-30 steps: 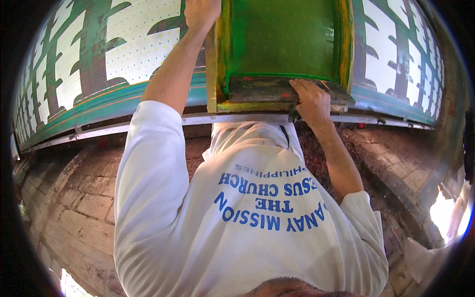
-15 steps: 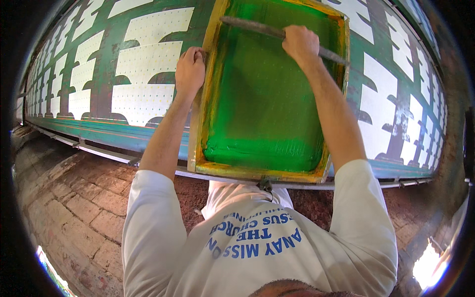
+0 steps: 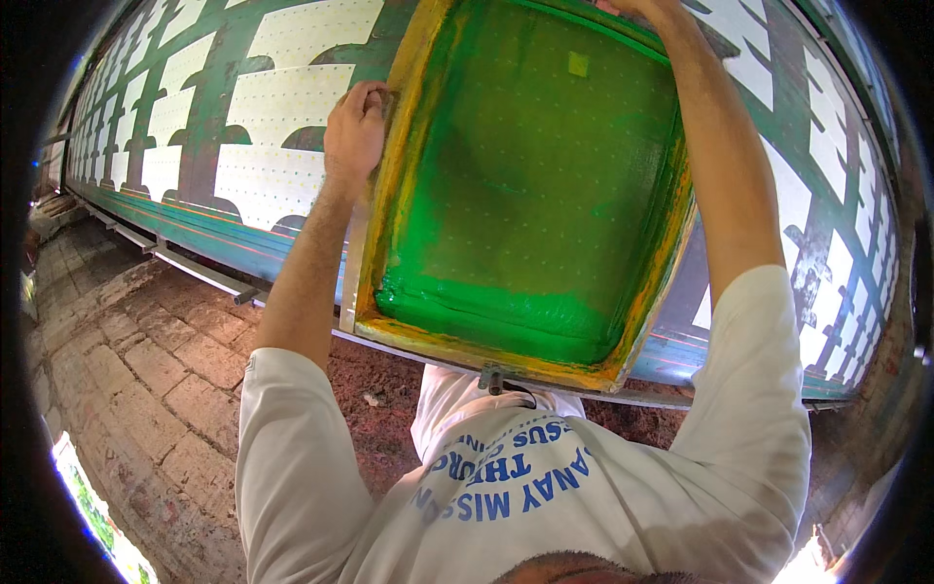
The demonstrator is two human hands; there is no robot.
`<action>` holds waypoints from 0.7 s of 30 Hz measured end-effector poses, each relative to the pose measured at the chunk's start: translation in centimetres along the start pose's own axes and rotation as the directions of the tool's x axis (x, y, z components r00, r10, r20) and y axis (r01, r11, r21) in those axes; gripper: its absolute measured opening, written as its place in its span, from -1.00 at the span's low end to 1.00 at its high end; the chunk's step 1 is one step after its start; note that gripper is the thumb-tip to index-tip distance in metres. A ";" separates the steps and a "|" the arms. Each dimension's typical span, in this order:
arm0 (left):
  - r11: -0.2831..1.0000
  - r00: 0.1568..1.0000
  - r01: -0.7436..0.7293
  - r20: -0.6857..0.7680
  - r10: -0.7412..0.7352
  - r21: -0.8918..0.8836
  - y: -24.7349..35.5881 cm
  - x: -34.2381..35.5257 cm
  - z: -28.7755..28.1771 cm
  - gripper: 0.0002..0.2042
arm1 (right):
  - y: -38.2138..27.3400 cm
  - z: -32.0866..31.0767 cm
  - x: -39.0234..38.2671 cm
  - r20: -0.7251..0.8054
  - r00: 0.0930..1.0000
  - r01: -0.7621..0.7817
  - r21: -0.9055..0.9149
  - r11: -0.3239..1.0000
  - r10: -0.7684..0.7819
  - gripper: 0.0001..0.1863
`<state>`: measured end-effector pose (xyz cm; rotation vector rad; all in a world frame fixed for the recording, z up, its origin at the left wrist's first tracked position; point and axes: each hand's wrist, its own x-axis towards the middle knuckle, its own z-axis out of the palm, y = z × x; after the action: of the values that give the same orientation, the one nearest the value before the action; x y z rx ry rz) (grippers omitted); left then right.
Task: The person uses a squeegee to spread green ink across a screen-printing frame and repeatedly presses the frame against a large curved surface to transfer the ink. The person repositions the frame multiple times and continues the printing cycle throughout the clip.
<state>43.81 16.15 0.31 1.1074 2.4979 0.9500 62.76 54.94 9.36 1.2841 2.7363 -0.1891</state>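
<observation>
A screen-printing frame [image 3: 373, 277] lies tilted slightly in front of me, its wooden rim stained yellow and green. Green ink covers its mesh [image 3: 525, 195], thickest along the near end, and faint dots show through. My left hand [image 3: 355, 136] is closed with curled fingers on the frame's left rim. At the far end, my right hand [image 3: 637, 8] is partly cut off by the picture's upper edge. It grips the squeegee [image 3: 716, 39], of which only the dark right end shows. A small pale yellow-green square [image 3: 578, 64] shows on the far part of the mesh.
Beneath the frame runs a long green printing table [image 3: 199, 127]. White dotted cut pieces [image 3: 282, 175] lie in rows on both sides. A metal rail [image 3: 209, 275] follows the table's near edge, and a metal fitting [image 3: 493, 378] sticks out from the frame's near side. The floor is brick [image 3: 185, 389].
My right hand has pushed the squeegee away to the far end of the frame. In the picture, the frame sits a little lower and more tilted. My left hand stays on the rim.
</observation>
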 end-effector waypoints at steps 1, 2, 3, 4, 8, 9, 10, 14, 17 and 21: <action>1.000 1.000 -0.006 -0.006 0.006 0.004 0.0 0.0 0.1 -0.71 | 0.0 0.2 0.5 -0.015 1.000 0.019 0.005 1.000 -0.019 -0.77; 0.999 0.999 -0.029 -0.024 0.029 0.013 0.0 0.1 0.2 -0.71 | 0.0 0.4 1.1 -0.002 1.000 0.004 -0.023 1.000 -0.004 -0.77; 0.999 0.998 -0.050 -0.042 0.050 0.023 0.0 0.1 0.2 -0.71 | -0.2 0.7 1.6 0.014 1.000 -0.007 -0.049 0.999 0.008 -0.76; 0.999 0.998 -0.043 -0.037 0.044 0.028 0.0 0.1 0.2 -0.71 | -0.2 1.1 1.9 0.030 0.999 -0.017 -0.076 0.997 0.019 -0.75; 0.998 0.999 -0.047 -0.018 0.048 0.049 -0.1 0.2 0.1 -0.71 | 0.2 2.2 0.8 0.069 0.994 0.090 -0.047 0.995 -0.086 -0.73; 0.997 0.998 -0.055 -0.012 0.055 0.055 -0.1 0.3 0.1 -0.71 | 0.0 2.7 -0.2 0.043 0.993 0.114 -0.068 0.991 -0.112 -0.73; 0.998 0.998 -0.054 -0.010 0.054 0.035 -0.1 0.3 0.2 -0.71 | -0.4 3.3 -1.6 0.024 0.990 0.139 -0.087 0.987 -0.137 -0.72; 0.999 0.999 -0.039 -0.004 0.039 -0.024 -0.6 0.6 0.2 -0.71 | -2.8 5.7 -9.6 0.030 0.996 0.089 -0.049 0.995 -0.087 -0.71; 0.995 0.998 -0.063 -0.005 0.063 -0.075 -1.5 0.9 0.4 -0.70 | -5.2 6.7 -17.4 0.073 0.994 0.086 -0.012 0.996 -0.085 -0.74; 0.986 0.989 -0.151 -0.023 0.149 -0.069 -2.8 2.0 1.2 -0.63 | -9.3 7.9 -29.6 0.206 0.978 0.041 0.005 0.999 -0.041 -0.74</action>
<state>41.42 16.80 -2.34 1.2845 2.4013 1.0839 74.79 25.42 6.75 1.1385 2.5885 -0.3088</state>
